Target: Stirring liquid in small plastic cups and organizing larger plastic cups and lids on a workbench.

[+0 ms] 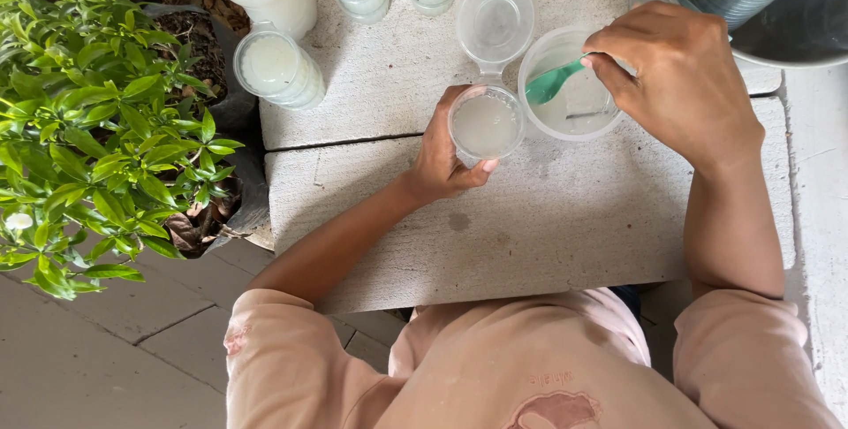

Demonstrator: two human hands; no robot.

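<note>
On the grey stone slab (548, 217) before the seated person, the left hand (442, 159) curls closed around a small clear cup (485, 125) filled with cloudy white liquid, its hinged lid (495, 20) lying open behind it. Just to the right, touching the cup's rim, stands a larger clear tub (572, 84) holding a little of the same liquid. The right hand (676, 80) is closed, fingertips pinching the handle of a green spoon (552, 83) whose bowl sits inside the tub. The step in hand appears to be portioning liquid into the cup; the next move would call for a level transfer. Farther back lie stacks of sealed, filled cups (278, 67), and a metal basin (777, 14) holds nested empty ones. A leafy potted shrub (97, 120) borders the left.
</note>
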